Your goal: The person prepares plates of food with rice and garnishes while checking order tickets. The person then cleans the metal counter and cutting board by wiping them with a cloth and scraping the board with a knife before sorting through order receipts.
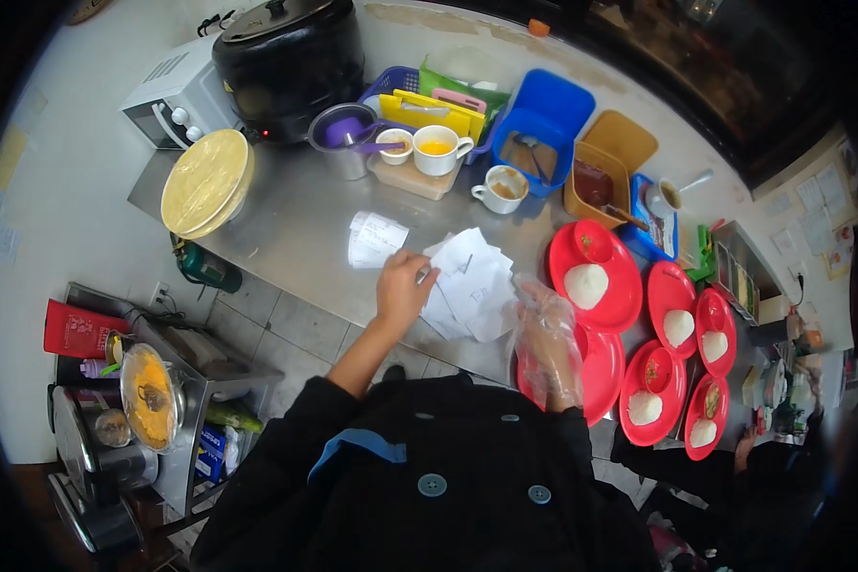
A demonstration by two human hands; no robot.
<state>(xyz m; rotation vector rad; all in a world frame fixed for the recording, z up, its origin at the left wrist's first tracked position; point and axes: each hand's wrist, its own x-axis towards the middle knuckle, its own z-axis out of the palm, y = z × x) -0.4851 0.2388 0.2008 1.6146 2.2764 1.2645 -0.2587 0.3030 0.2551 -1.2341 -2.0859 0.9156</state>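
Note:
My left hand is bare and hovers at the left edge of a loose pile of white paper slips on the steel counter. Its thumb and fingers are pinched together; what is between them is too small to make out. Some slips carry handwriting. Just beyond that hand lies a curled printed paper. My right hand wears a loose clear plastic glove and rests between the slips and a red plate. The crinkled plastic blurs its fingers.
Several red plates hold white rice mounds, like the nearest one. Behind stand a white cup, a blue container, a brown sauce tub and a black pot. A wrapped yellow stack sits left. Another person's hand shows right.

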